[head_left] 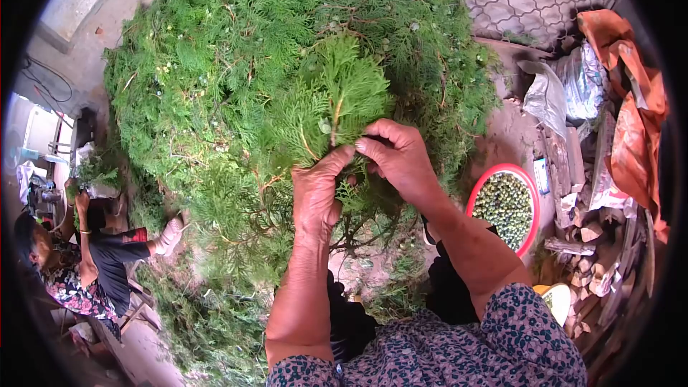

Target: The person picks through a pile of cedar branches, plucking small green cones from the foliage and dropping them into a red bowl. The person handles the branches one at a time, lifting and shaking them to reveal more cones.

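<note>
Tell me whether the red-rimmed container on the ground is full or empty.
Not empty: small green fruits cover the inside of the red-rimmed container; its depth is hidden, so I cannot tell how full.

Floor (pixel 507 136) | heap of green branches (pixel 215 93) | red-rimmed basin (pixel 537 208) | wood pieces (pixel 591 233)

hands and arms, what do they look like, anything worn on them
The left hand and right hand are ungloved, with no watch or bracelet on either wrist. The sleeves are pale, with a dark leafy print, ending near the elbows.
</note>
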Demonstrator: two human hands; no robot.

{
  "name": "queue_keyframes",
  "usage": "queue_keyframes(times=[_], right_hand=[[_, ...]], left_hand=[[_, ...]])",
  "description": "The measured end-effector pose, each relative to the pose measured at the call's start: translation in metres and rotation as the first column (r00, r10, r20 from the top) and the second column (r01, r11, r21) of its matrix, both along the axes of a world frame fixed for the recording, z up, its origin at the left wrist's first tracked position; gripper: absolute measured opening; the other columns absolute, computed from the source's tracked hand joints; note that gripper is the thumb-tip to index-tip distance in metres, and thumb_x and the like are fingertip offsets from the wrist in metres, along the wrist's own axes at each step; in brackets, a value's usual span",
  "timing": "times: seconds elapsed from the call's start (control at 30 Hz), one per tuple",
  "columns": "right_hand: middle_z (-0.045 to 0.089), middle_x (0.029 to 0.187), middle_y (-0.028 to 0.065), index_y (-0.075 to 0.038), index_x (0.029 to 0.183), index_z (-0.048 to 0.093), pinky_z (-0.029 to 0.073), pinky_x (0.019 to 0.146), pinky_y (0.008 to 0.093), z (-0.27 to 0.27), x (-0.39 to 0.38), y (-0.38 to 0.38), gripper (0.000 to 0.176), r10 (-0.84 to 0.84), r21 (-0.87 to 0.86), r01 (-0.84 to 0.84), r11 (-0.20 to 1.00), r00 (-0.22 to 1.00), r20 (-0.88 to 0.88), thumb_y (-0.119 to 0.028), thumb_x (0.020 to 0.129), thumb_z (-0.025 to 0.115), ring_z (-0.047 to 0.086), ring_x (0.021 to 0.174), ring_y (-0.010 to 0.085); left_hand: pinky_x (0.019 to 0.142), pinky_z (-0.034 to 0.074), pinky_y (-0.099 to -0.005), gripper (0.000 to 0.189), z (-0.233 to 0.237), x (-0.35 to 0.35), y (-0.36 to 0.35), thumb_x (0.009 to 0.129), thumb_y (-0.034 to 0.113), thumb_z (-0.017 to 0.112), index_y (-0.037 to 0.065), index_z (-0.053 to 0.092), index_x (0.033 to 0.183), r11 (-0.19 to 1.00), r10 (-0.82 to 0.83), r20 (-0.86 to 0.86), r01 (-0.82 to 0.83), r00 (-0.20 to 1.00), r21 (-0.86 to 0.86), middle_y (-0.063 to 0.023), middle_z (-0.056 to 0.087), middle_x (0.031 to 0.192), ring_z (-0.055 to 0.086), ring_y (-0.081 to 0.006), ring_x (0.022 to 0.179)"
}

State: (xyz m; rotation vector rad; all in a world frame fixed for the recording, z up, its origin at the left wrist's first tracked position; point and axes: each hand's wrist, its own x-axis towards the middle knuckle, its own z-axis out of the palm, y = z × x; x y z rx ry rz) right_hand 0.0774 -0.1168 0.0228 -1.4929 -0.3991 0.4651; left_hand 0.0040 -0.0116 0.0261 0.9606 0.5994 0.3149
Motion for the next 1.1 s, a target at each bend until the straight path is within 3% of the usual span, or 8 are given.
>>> queue_keyframes(times=[0.17,0.6,0.67,0.73,0.8,0.83,0.97,1.1], right_hand=[[0.057,0.066,0.0021,0.001,0.084,0.059,0.041,0.044,0.0201,-0.002,0.0,-0.002,0.011,0.035,0.009,-0.035,0.999,0.994,-0.104,-0.01,0.081,0.059,0.052,0.051,0.0067],[0.057,0.072,0.0029,-0.001,0.087,0.056,0.042,0.051,0.0223,0.01,0.005,-0.006,0.012,0.172,0.538,0.066,0.84,0.909,-0.38,-0.013,0.085,0.055,0.055,0.061,0.0096],[0.057,0.074,0.0034,-0.001,0.087,0.056,0.042,0.052,0.0232,0.012,0.004,-0.007,0.01,0.22,0.601,0.032,0.799,0.914,-0.342,-0.01,0.084,0.056,0.056,0.064,0.0106],[0.059,0.076,0.0048,0.0,0.086,0.058,0.044,0.057,0.0248,0.02,-0.002,-0.007,0.008,0.1,0.18,-0.113,0.977,0.992,0.079,-0.005,0.08,0.059,0.057,0.069,0.013],[0.061,0.08,0.0083,0.002,0.093,0.057,0.044,0.055,0.0241,0.006,-0.002,0.007,0.019,-0.075,0.144,-0.022,0.989,0.773,0.63,-0.002,0.076,0.063,0.057,0.062,0.0138],[0.061,0.082,0.0112,0.002,0.094,0.057,0.045,0.057,0.0259,0.005,-0.004,0.008,0.022,-0.076,0.064,0.045,0.997,0.749,0.658,-0.004,0.074,0.065,0.059,0.064,0.018],[0.059,0.083,0.0161,0.0,0.094,0.055,0.046,0.058,0.0317,-0.002,0.0,0.007,0.026,-0.056,-0.105,0.232,0.967,0.597,0.801,-0.008,0.072,0.067,0.06,0.069,0.0299],[0.058,0.081,0.018,0.001,0.091,0.051,0.046,0.059,0.0342,0.005,-0.002,0.002,0.026,0.01,-0.264,0.222,0.939,0.747,0.665,-0.008,0.072,0.067,0.059,0.071,0.0345]], left_hand=[[0.046,0.039,-0.0254,0.014,0.004,-0.002,0.0,0.074,0.008,0.063,0.003,0.061,0.087,0.999,0.035,-0.039,-0.034,0.999,0.036,-0.0024,0.061,0.078,0.054,-0.0119,0.064],[0.051,0.044,-0.0249,0.02,-0.01,0.001,0.0,0.077,0.007,0.063,0.001,0.059,0.096,0.997,0.028,-0.103,-0.019,0.994,0.079,-0.0031,0.062,0.082,0.056,-0.0118,0.065],[0.056,0.045,-0.0254,0.024,-0.022,0.003,-0.003,0.08,0.009,0.062,0.002,0.056,0.103,0.996,0.064,0.106,-0.071,0.992,0.059,-0.0041,0.061,0.091,0.055,-0.0115,0.071],[0.051,0.042,-0.022,0.025,-0.029,0.002,-0.004,0.081,0.013,0.062,0.002,0.055,0.102,0.994,0.002,0.09,-0.012,0.996,0.11,-0.0037,0.06,0.083,0.054,-0.0099,0.067],[0.061,0.044,-0.0229,0.028,-0.042,0.001,-0.008,0.082,0.015,0.062,0.001,0.054,0.104,0.96,-0.027,0.135,-0.011,0.991,0.28,-0.0035,0.059,0.087,0.053,-0.0098,0.074],[0.076,0.043,-0.0299,0.029,-0.043,-0.001,-0.009,0.085,0.018,0.058,0.0,0.053,0.108,0.913,-0.077,0.032,0.058,0.996,0.405,-0.0061,0.06,0.096,0.055,-0.018,0.085],[0.083,0.04,-0.0317,0.046,-0.036,-0.007,-0.013,0.083,0.035,0.059,0.002,0.051,0.114,0.848,-0.099,-0.136,0.155,0.986,0.506,-0.0132,0.058,0.105,0.053,-0.0206,0.095],[0.086,0.038,-0.0315,0.05,-0.027,-0.005,-0.013,0.082,0.038,0.059,0.002,0.051,0.115,0.816,-0.062,-0.133,0.127,0.989,0.565,-0.0133,0.057,0.107,0.052,-0.021,0.098]])
